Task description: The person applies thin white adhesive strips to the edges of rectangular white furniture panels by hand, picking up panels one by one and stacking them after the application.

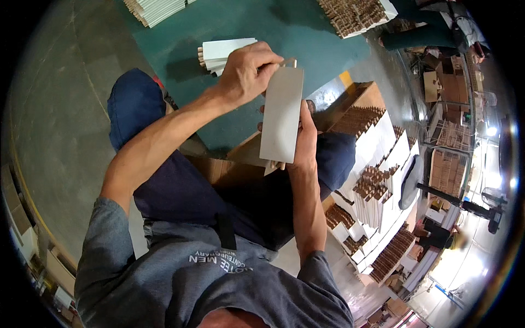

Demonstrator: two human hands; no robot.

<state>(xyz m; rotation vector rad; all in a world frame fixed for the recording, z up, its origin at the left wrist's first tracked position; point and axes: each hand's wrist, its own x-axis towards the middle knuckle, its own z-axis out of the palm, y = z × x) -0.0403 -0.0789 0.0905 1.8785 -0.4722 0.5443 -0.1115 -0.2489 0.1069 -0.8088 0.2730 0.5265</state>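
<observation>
Left hand (pixel 249 74) bent at the wrist, pinching the top edge of an upright flat grey cardboard piece (pixel 281 117), right hand (pixel 305 139) gripping it from behind, lower down.

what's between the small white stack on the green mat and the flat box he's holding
In the head view, the left hand lies between them: it grips the top of the flat box, just in front of the small white stack on the green mat.

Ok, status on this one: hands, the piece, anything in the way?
Left hand pinches top of flat grey cardboard sleeve. Right hand grips it from behind. Small white flat stack on green mat beyond; nothing blocking.
</observation>
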